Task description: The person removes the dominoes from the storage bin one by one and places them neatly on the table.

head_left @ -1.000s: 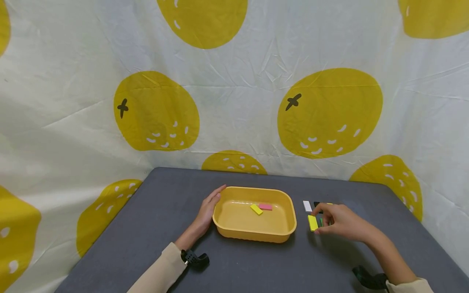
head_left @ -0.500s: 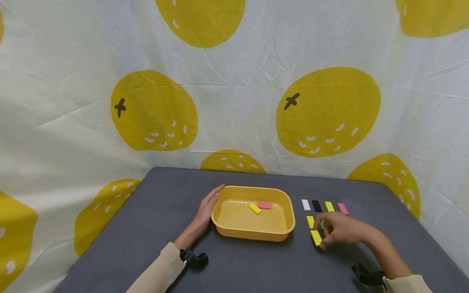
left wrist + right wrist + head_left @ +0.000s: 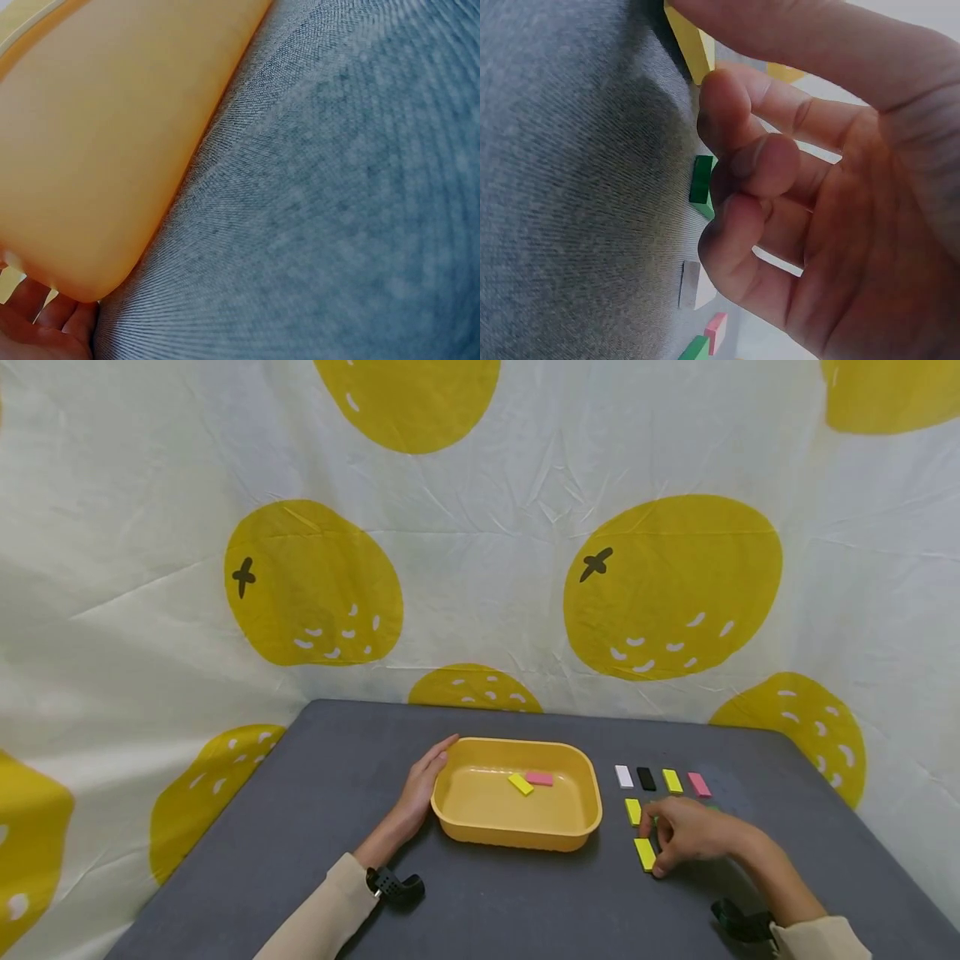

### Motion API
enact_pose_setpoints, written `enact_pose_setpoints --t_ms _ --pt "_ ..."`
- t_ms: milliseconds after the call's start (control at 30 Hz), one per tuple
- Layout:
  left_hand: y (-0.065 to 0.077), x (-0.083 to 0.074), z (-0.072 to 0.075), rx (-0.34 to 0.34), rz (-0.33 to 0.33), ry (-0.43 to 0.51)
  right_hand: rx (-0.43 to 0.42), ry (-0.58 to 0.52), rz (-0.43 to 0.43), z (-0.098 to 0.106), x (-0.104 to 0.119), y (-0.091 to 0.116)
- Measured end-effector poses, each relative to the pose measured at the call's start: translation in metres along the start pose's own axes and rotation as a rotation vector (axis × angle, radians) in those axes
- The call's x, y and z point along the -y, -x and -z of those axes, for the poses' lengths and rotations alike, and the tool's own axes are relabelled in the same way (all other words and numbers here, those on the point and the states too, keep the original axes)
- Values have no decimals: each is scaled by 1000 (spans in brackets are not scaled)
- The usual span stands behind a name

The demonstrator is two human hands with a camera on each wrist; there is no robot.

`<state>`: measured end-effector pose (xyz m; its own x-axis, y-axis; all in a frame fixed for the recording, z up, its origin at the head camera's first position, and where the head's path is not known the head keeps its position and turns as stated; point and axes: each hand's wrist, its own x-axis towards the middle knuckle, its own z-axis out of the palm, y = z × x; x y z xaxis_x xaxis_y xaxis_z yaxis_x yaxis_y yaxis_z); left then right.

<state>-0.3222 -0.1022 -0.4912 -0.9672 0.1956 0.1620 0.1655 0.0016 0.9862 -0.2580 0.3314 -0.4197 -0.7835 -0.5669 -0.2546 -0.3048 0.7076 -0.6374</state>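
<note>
My left hand (image 3: 415, 789) lies along the left wall of the yellow plastic tray (image 3: 517, 839), fingers extended against its side. In the left wrist view, my fingers (image 3: 56, 315) touch the lower corner of the tray. Inside it rest a yellow block (image 3: 521, 784) and a pink block (image 3: 539, 778). My right hand (image 3: 693, 831) pinches another yellow block (image 3: 644, 854) by its two ends, between thumb and index finger, at the table. Behind that block lies one more yellow block (image 3: 633, 812). A green block (image 3: 701, 180) is partly hidden behind my right fingers.
Behind my right hand runs a row of blocks: white (image 3: 624, 777), black (image 3: 646, 778), yellow (image 3: 672, 781) and pink (image 3: 699, 784). The dark grey table (image 3: 525, 910) meets a fruit-patterned cloth (image 3: 487, 593) at the back.
My right hand has moved toward me with the pinched yellow block, lowering it in front of the other yellow one. The back row has come into view. My left hand stays at the tray.
</note>
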Motion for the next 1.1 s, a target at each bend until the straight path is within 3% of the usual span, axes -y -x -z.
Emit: enact_pose_setpoints --t_ms 467,733,1100 --pt "1 0 1 0 -6 10 28 -10 -87 0 4 1" --pt "0 0 0 -5 9 18 29 -26 -64 1 5 3" --pt "1 -1 0 6 11 26 18 -56 -114 8 13 7"
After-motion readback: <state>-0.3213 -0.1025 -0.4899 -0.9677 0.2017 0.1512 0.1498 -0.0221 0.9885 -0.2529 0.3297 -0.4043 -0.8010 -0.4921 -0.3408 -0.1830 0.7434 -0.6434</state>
